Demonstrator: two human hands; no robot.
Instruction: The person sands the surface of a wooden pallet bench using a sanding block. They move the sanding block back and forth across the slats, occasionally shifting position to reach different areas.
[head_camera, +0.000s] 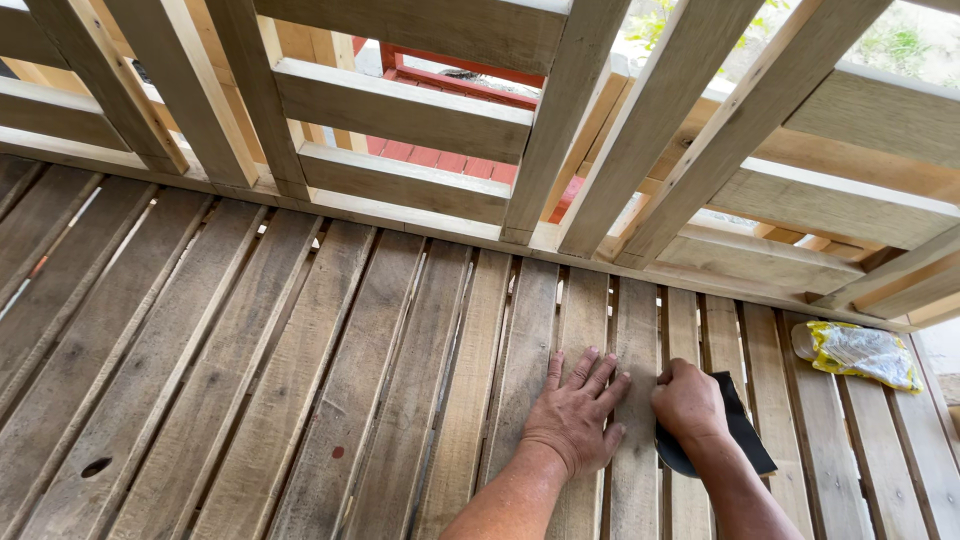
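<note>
Dark grey sandpaper sheet (738, 432) clenched in my right hand (688, 402) on the weathered wooden slats (300, 380), my left hand (578, 415) released, flat beside the sheet

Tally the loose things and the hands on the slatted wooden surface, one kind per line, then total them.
Hands: 2, the left hand flat on the slats, the right hand on the sandpaper
Dark sandpaper sheet: 1
Crumpled yellow and clear plastic bag: 1
Total: 4
</note>
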